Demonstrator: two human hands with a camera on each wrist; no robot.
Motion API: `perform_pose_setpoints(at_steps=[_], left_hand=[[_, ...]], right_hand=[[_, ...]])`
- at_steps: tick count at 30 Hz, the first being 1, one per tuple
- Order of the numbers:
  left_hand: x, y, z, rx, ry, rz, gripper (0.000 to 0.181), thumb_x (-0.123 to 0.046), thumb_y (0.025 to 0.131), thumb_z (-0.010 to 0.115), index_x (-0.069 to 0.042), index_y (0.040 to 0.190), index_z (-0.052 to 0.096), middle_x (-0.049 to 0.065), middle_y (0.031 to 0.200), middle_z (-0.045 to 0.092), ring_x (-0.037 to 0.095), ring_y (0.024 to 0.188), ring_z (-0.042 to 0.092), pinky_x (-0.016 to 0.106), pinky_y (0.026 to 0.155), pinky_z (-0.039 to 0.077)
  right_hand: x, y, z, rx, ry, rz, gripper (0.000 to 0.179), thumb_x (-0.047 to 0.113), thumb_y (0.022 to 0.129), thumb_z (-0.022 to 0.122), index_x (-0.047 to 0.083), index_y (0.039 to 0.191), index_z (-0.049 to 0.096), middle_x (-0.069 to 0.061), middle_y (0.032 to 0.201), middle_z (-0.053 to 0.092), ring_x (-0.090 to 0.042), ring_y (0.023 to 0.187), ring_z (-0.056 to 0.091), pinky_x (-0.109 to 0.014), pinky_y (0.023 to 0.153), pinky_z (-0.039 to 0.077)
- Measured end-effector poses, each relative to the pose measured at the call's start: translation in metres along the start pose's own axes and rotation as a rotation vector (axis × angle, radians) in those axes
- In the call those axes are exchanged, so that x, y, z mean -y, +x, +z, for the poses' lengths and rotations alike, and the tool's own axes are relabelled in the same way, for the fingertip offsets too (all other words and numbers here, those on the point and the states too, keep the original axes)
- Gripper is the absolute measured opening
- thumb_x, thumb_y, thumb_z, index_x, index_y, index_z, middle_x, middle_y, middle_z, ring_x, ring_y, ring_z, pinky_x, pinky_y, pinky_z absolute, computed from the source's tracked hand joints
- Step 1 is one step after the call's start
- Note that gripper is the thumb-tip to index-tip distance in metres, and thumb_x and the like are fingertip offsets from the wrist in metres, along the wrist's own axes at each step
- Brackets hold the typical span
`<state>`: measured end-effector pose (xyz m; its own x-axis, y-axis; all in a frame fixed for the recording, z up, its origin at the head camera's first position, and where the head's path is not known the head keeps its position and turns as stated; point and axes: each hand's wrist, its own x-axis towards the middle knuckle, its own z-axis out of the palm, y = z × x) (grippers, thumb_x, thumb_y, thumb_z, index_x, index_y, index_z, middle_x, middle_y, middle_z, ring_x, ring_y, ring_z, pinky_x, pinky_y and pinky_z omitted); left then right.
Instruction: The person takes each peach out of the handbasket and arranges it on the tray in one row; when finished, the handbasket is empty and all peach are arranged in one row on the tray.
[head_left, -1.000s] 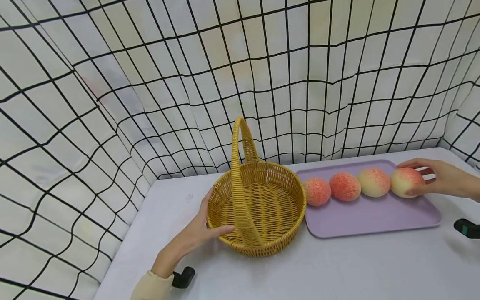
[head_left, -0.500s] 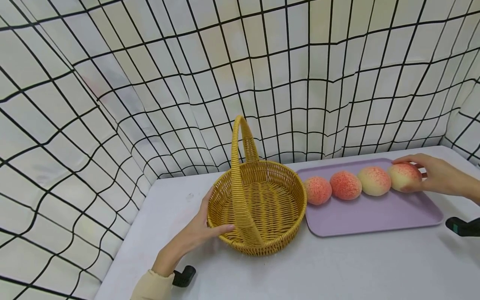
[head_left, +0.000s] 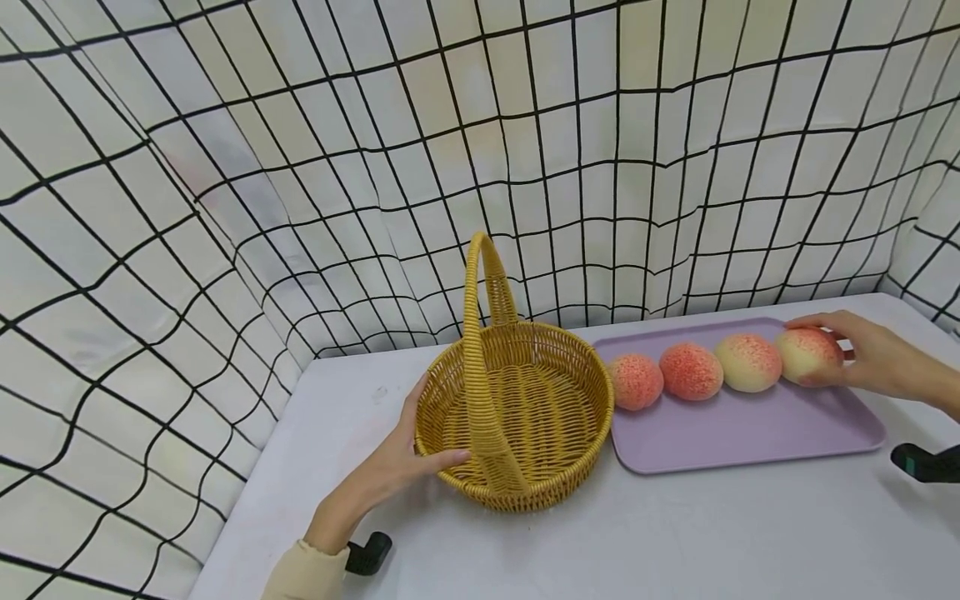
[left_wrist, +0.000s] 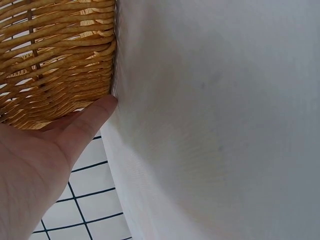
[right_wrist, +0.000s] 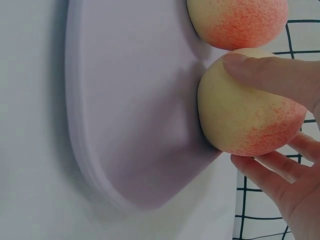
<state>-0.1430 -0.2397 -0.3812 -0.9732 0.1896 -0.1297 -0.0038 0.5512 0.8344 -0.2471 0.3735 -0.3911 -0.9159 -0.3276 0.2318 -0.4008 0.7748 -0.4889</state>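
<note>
A yellow wicker basket [head_left: 555,485] with a tall arched handle stands on the white table, nothing inside it. My left hand [head_left: 396,457] holds its left side, thumb over the rim and fingers along the outer wall. In the left wrist view, a fingertip reaches the bottom edge of the wicker. Over at the right, my right hand [head_left: 873,354] grips the rightmost peach [head_left: 801,365] of a row on a purple tray [head_left: 735,442]. The right wrist view has the thumb across this pale yellow and red peach, the other fingers at its far side.
Left of the held peach lie a yellow-pink peach [head_left: 748,363] and two redder peaches, the leftmost [head_left: 634,382] close to the basket's rim. Black netting [head_left: 570,167] over white cloth rises behind the table and on both sides.
My right hand and the peach in it have shifted slightly left, toward the neighbouring peach. My left hand and the basket have stayed in place.
</note>
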Motion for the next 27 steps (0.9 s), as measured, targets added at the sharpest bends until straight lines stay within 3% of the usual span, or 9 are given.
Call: perform_pose_setpoints(at_steps=[5, 7, 9, 12, 14, 17, 19, 24, 27], left_hand=[[0.001, -0.003, -0.002, -0.006, 0.0, 0.006, 0.124, -0.047, 0.086, 0.084, -0.031, 0.168, -0.008, 0.02, 0.174, 0.004, 0.045, 0.157, 0.013, 0.067, 0.122, 0.015], [0.001, -0.004, -0.003, -0.006, 0.004, 0.009, 0.124, -0.046, 0.087, 0.084, -0.032, 0.168, -0.008, 0.02, 0.173, 0.005, 0.046, 0.157, 0.013, 0.067, 0.122, 0.016], [0.002, -0.005, -0.004, -0.007, 0.004, 0.011, 0.123, -0.045, 0.087, 0.084, -0.031, 0.168, -0.008, 0.02, 0.173, 0.004, 0.046, 0.157, 0.013, 0.068, 0.122, 0.016], [0.001, -0.005, -0.006, -0.008, 0.008, 0.015, 0.123, -0.044, 0.087, 0.084, -0.031, 0.168, -0.009, 0.021, 0.173, 0.004, 0.047, 0.157, 0.013, 0.068, 0.122, 0.016], [0.001, -0.005, -0.006, -0.012, 0.008, 0.015, 0.123, -0.044, 0.087, 0.084, -0.031, 0.168, -0.009, 0.021, 0.173, 0.003, 0.047, 0.157, 0.013, 0.068, 0.122, 0.016], [0.001, -0.003, -0.006, -0.016, 0.02, 0.007, 0.123, -0.046, 0.087, 0.084, -0.032, 0.168, -0.009, 0.021, 0.173, 0.003, 0.046, 0.157, 0.012, 0.069, 0.121, 0.016], [0.001, -0.002, -0.005, -0.009, 0.032, 0.008, 0.124, -0.047, 0.087, 0.083, -0.032, 0.168, -0.01, 0.02, 0.174, 0.001, 0.046, 0.158, 0.009, 0.069, 0.121, 0.015], [0.004, 0.001, -0.008, 0.024, 0.054, 0.067, 0.115, -0.047, 0.095, 0.076, -0.029, 0.168, -0.011, 0.014, 0.175, -0.005, 0.041, 0.159, 0.003, 0.066, 0.123, 0.01], [0.003, 0.001, -0.013, -0.011, 0.077, 0.116, 0.102, -0.046, 0.102, 0.067, -0.021, 0.169, -0.005, 0.014, 0.175, 0.003, 0.04, 0.159, 0.013, 0.063, 0.124, 0.018]], right_hand=[[-0.003, -0.001, 0.003, -0.056, 0.014, -0.066, 0.076, 0.005, 0.071, 0.096, -0.001, 0.137, 0.057, 0.013, 0.13, 0.052, 0.023, 0.107, 0.034, -0.003, 0.079, 0.039], [0.0, 0.0, 0.0, -0.067, 0.024, -0.076, 0.075, 0.004, 0.073, 0.094, -0.002, 0.138, 0.057, 0.016, 0.129, 0.049, 0.023, 0.108, 0.036, 0.002, 0.082, 0.034], [0.008, 0.0, -0.004, -0.077, 0.007, -0.082, 0.071, 0.005, 0.078, 0.091, -0.002, 0.139, 0.057, 0.006, 0.133, 0.055, 0.008, 0.113, 0.048, 0.002, 0.082, 0.032], [0.027, 0.001, -0.01, -0.092, -0.039, -0.066, 0.063, 0.01, 0.087, 0.085, -0.001, 0.142, 0.056, -0.019, 0.134, 0.056, -0.024, 0.117, 0.054, -0.013, 0.087, 0.039], [0.045, 0.001, -0.013, -0.101, -0.042, -0.077, 0.057, 0.012, 0.093, 0.08, 0.0, 0.143, 0.056, -0.027, 0.135, 0.053, -0.044, 0.117, 0.05, -0.035, 0.094, 0.044], [0.076, 0.002, -0.012, -0.118, -0.002, -0.107, 0.048, 0.014, 0.1, 0.071, 0.003, 0.144, 0.055, -0.027, 0.138, 0.049, -0.046, 0.123, 0.046, -0.065, 0.092, 0.04], [0.096, 0.002, -0.009, -0.138, 0.026, -0.146, 0.046, 0.013, 0.102, 0.068, 0.005, 0.145, 0.054, -0.025, 0.143, 0.046, -0.048, 0.129, 0.043, -0.074, 0.094, 0.037], [0.134, 0.002, 0.004, -0.21, 0.014, -0.245, 0.048, 0.013, 0.103, 0.064, 0.01, 0.15, 0.052, -0.02, 0.151, 0.045, -0.051, 0.135, 0.041, -0.079, 0.102, 0.031], [0.144, 0.004, 0.012, -0.238, -0.006, -0.287, 0.051, 0.015, 0.103, 0.064, 0.012, 0.152, 0.051, -0.018, 0.152, 0.044, -0.051, 0.135, 0.041, -0.077, 0.104, 0.03]])
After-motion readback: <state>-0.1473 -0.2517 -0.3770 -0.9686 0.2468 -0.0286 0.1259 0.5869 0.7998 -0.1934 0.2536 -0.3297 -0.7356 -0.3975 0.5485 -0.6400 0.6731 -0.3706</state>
